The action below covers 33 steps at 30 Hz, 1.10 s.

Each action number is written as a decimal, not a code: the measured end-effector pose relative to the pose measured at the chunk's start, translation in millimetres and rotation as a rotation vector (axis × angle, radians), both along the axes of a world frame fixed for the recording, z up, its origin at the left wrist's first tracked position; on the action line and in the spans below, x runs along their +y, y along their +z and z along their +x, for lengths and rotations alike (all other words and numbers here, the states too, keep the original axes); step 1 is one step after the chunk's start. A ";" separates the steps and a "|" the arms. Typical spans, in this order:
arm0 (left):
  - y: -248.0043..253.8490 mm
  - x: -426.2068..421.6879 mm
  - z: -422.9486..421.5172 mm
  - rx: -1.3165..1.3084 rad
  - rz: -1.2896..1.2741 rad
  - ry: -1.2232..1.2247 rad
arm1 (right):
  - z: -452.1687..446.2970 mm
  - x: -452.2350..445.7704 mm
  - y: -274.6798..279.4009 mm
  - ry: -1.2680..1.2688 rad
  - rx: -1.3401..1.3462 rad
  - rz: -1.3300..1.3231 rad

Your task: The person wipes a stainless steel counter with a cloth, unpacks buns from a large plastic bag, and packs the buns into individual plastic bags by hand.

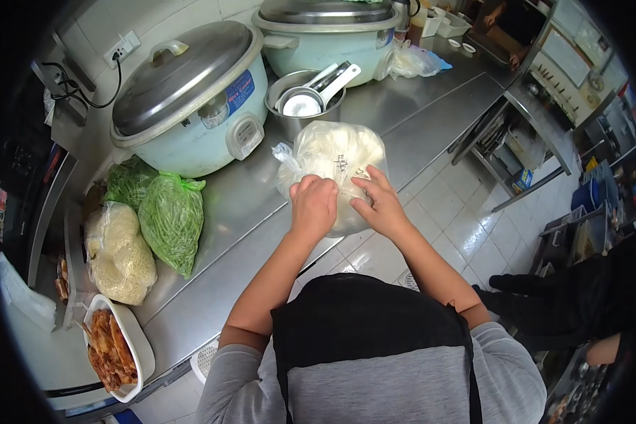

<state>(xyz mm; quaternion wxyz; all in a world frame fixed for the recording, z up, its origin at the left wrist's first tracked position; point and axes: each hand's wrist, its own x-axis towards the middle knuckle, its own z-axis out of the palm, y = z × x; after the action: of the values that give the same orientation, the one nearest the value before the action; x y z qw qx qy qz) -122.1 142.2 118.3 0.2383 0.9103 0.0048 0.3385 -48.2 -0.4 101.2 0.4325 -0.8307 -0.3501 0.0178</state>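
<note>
A clear plastic bag (336, 145) of pale, lumpy food stands at the front edge of the steel counter, its contents too blurred to name. Dark print shows on its side, and a twisted end sticks out at its left. My left hand (313, 206) is closed, fingers curled against the near side of the bag and gripping the plastic. Beside it, my right hand (383, 205) lies on the bag's right side with thumb and fingers apart. Just behind the bag is a metal pot (284, 121) holding white-handled scoops (339, 81).
Two large rice cookers (191, 99) (332, 42) line the wall. At left lie a green bag of shredded greens (173, 219), a bag of noodles (120, 258) and a white dish (145, 346) of browned meat. Another person (565, 297) stands at right.
</note>
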 end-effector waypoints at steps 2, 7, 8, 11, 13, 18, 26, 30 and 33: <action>-0.5 2.0 3.1 0.055 -0.059 0.020 | -5.8 5.6 6.5 -0.057 -0.237 -0.162; 1.1 8.2 12.7 0.150 -0.124 -0.011 | 5.2 26.8 13.8 -0.114 -0.360 -0.058; 0.8 10.6 14.7 0.158 -0.159 -0.015 | 8.2 30.5 16.9 -0.100 -0.241 0.005; 4.6 17.0 18.7 0.251 -0.384 -0.038 | 13.4 44.1 21.1 -0.164 -0.284 0.038; 7.6 17.6 19.0 0.267 -0.457 -0.053 | 15.3 47.9 27.7 -0.187 -0.236 0.019; 3.4 2.4 8.1 0.245 -0.631 -0.179 | 56.4 39.0 12.1 -0.462 -0.149 -0.043; -0.8 16.3 -8.8 0.232 -0.982 -0.272 | 84.5 26.6 13.0 -0.520 0.048 -0.136; 1.9 21.6 -24.1 0.176 -0.953 -0.249 | 102.7 37.8 7.2 -0.611 0.060 -0.091; 0.6 25.9 -40.9 0.186 -0.860 -0.208 | 118.9 43.8 -1.8 -0.645 0.098 -0.122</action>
<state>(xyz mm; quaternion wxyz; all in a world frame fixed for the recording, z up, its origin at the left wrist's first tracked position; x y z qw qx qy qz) -163.1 168.2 118.9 0.6260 0.7509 0.0749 0.1967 70.7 43.3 99.4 0.3816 -0.9213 -0.0460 -0.0591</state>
